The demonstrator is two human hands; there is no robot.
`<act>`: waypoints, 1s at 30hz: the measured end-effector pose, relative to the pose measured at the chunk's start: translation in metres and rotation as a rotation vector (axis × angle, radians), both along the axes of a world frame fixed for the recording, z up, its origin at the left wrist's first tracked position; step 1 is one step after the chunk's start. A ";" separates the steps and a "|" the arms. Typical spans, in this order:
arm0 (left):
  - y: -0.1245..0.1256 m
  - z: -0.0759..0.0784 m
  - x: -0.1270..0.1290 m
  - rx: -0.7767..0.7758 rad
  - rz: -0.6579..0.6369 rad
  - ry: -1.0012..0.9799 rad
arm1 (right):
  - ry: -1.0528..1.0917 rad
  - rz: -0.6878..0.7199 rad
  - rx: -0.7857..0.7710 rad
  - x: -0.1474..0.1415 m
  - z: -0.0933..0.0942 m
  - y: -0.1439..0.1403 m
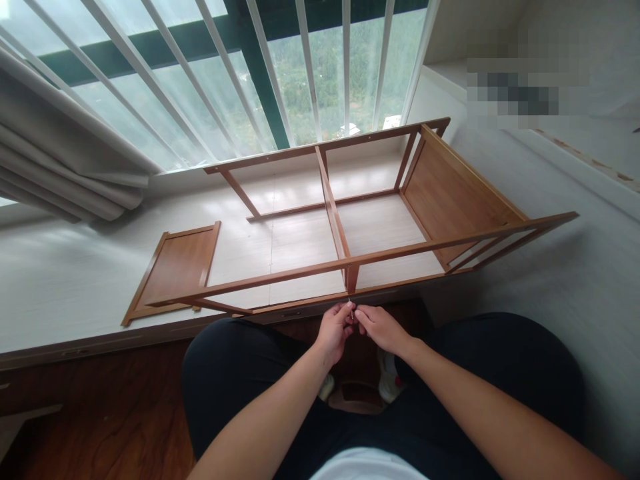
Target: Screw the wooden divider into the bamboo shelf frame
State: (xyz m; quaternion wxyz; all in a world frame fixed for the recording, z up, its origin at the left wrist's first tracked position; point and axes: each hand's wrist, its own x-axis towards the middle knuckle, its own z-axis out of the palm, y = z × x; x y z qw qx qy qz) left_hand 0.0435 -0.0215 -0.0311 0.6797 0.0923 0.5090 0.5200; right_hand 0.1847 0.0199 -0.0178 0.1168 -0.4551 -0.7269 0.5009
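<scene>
My left hand (336,328) and my right hand (380,327) meet just below the middle crosspiece of a brown wooden frame (280,272). Fingers of both are pinched around a small, thin, light-coloured piece (351,311), too small to name; its upper end points towards the frame's near rail. The frame lies on its side, with two open side sections and a solid wooden panel (465,190) fitted at its right end. A loose wooden panel (177,267) lies flat at the left, partly behind the frame's near rail.
The frame rests on a pale window ledge (75,287) with drawers along its front. Behind are a barred window (320,80) and a grey curtain (60,147). A white wall (565,287) stands close on the right. My knees flank the hands above a reddish wooden floor (125,413).
</scene>
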 end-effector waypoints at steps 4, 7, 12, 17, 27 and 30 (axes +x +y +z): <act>-0.001 0.001 0.001 -0.020 0.005 0.006 | -0.025 0.012 0.030 0.000 0.005 0.000; -0.001 0.001 0.001 -0.025 0.013 0.003 | -0.046 0.010 0.068 0.000 0.008 0.000; 0.001 -0.001 0.001 -0.026 0.013 -0.006 | -0.066 0.007 0.149 -0.001 0.014 -0.002; 0.001 -0.002 0.000 -0.012 0.012 -0.017 | -0.094 0.007 0.239 -0.001 0.020 -0.003; 0.003 0.001 -0.001 0.012 0.004 -0.048 | -0.149 0.036 0.310 -0.002 0.023 -0.005; 0.003 0.000 -0.002 0.006 -0.002 -0.058 | -0.150 0.032 0.329 -0.002 0.023 -0.006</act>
